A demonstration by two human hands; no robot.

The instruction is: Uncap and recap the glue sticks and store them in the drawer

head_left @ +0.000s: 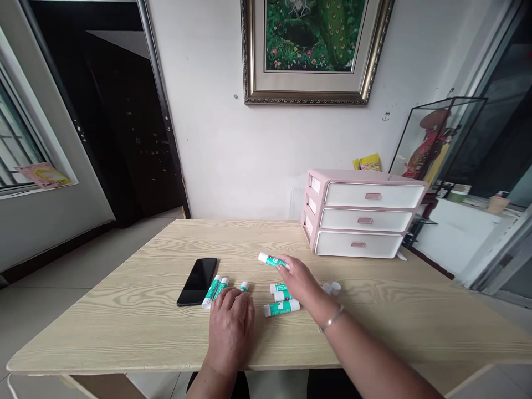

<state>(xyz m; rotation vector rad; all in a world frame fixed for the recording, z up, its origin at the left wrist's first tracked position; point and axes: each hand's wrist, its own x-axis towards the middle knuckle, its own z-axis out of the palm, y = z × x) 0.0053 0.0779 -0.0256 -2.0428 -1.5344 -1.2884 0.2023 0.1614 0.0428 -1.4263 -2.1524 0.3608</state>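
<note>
Several green-and-white glue sticks lie on a pale wooden table (145, 310). My right hand (300, 281) is closed on one glue stick (271, 260), held just above the tabletop, its white cap pointing left. Three more sticks (281, 307) lie under and beside that hand. My left hand (231, 324) rests palm down with its fingers partly over another glue stick (244, 286). Two sticks (215, 290) lie side by side just left of it. A silver bracelet is on my right wrist.
A black phone (197, 281) lies face up left of the sticks. A pink three-drawer organiser (361, 216), drawers closed, stands at the table's back right. Two small white caps (332, 287) sit near my right wrist. A framed picture hangs on the wall; a dark doorway is at left.
</note>
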